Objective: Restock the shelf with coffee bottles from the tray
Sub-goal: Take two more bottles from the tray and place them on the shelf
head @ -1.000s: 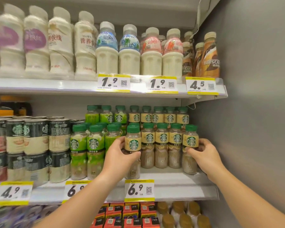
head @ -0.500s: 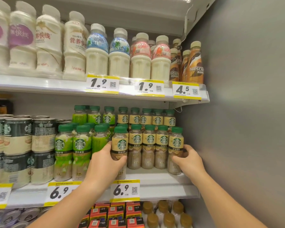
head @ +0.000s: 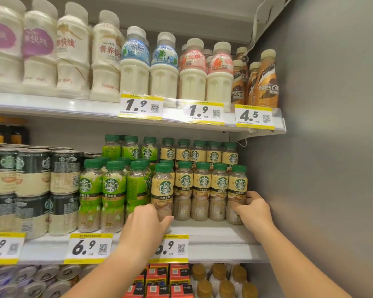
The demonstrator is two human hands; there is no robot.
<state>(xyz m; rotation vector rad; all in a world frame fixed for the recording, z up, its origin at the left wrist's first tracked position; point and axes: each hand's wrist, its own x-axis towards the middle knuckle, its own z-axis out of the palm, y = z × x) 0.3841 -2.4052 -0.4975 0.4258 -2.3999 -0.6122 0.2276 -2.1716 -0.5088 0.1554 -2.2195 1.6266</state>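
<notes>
Tan-labelled coffee bottles with green caps stand in rows on the middle shelf (head: 213, 231). My left hand (head: 145, 220) grips the lower part of the front-left tan coffee bottle (head: 162, 190), which stands a little forward of its row. My right hand (head: 253, 209) is wrapped around the base of the rightmost tan coffee bottle (head: 237, 186), next to the grey side wall. Both bottles stand upright on the shelf. No tray is in view.
Green-labelled bottles (head: 112, 188) stand just left of the tan ones, with stacked dark cans (head: 32, 186) further left. White milk bottles and brown coffee bottles (head: 265, 82) fill the upper shelf. The grey cabinet wall (head: 321, 147) bounds the right side. Cartons and bottles sit below.
My left hand has slid from the label down to the bottom of the front-left bottle. My right hand stays on the rightmost bottle. The view has shifted slightly.
</notes>
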